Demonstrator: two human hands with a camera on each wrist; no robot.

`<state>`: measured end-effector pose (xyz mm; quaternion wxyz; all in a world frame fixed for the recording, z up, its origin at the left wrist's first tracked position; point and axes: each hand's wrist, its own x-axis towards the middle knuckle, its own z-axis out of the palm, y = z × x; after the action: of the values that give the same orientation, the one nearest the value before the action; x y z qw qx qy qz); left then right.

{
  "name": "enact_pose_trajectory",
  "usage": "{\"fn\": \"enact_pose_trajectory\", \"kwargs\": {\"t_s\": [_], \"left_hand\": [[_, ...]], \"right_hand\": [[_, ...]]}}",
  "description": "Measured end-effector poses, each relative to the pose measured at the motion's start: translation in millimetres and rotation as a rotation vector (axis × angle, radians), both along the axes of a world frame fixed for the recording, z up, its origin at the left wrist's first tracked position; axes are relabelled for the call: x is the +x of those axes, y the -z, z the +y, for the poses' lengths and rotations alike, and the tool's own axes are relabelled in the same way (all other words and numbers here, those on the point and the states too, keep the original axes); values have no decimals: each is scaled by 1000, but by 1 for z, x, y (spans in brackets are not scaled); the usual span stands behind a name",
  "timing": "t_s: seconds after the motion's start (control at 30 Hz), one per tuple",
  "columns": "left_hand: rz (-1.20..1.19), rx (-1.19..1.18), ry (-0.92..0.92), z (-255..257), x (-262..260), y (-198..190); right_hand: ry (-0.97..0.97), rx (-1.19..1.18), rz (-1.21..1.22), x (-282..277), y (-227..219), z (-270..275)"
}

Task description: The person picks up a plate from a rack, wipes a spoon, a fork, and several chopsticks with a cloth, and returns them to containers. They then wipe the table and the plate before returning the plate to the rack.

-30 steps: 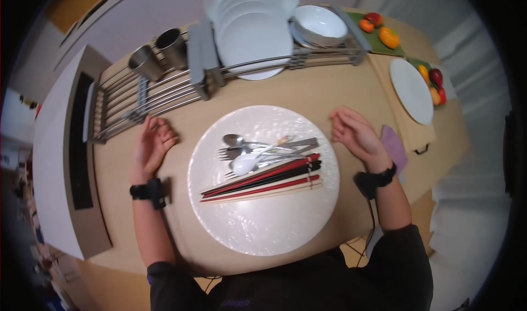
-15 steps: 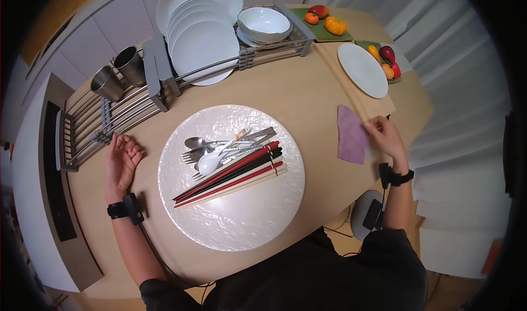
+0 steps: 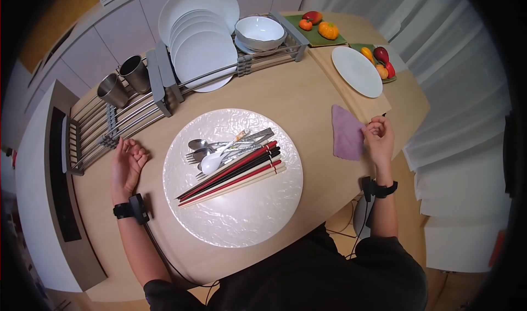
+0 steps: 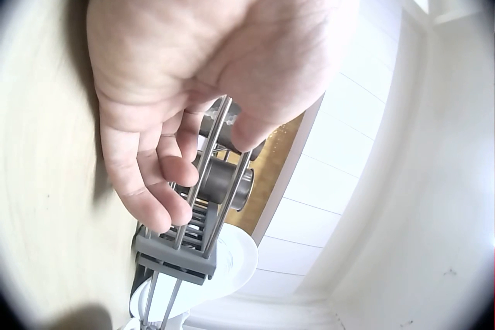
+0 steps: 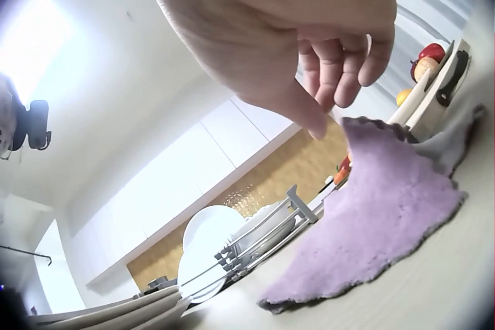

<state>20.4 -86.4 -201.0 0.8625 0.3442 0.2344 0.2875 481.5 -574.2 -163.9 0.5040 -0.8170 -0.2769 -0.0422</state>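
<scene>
My left hand [image 3: 128,165] rests on the table with loosely curled fingers, close beside the metal dish rack [image 3: 129,121], holding nothing. My right hand [image 3: 379,138] is at the right edge of a purple cloth [image 3: 347,132], its fingers bent and thumb tip right at that edge. In the right wrist view the cloth's raised corner [image 5: 352,133] stands just beside the thumb and below the fingertips, and no cloth shows between them. Between my hands a large white round plate [image 3: 236,217] bears metal spoons and forks, a white spoon [image 3: 210,163] and several chopsticks [image 3: 233,172].
The rack holds two metal cups [image 3: 135,74], upright white plates [image 3: 203,61] and a bowl [image 3: 260,32]. At the right lie a wooden board [image 3: 379,103] with a white oval plate [image 3: 357,72] and green trays [image 3: 315,35] of fruit or vegetables. Cables hang near the table's front edge.
My right hand has moved from beside the large plate to the purple cloth's edge, its fingers bending more lately. The view has swung to the right. My left hand stays by the rack.
</scene>
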Motion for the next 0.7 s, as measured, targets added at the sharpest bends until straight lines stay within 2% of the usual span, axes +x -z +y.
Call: {"fn": "enact_pose_trajectory", "kwargs": {"t_s": [0.03,0.13,0.23,0.33,0.4,0.53,0.63,0.7], "left_hand": [[1,-2,2,0,0,0],[-7,2,11,1,0,1],[11,0,-2,1,-1,1],[-2,15,3,-2,0,-1],[0,16,1,-2,0,-1],[-3,22,2,0,0,1],[11,13,-8,1,-1,3],[1,15,5,3,-2,4]], "right_hand": [[15,43,-21,-3,-3,1],[30,-38,91,-10,-2,-1],[157,-250,-62,-11,13,-11],[73,-197,90,-4,20,-14],[50,-134,57,-3,16,-8],[-1,-126,-173,-36,-36,21],[-288,25,76,-65,-78,28],[-389,135,72,-72,-102,28]]}}
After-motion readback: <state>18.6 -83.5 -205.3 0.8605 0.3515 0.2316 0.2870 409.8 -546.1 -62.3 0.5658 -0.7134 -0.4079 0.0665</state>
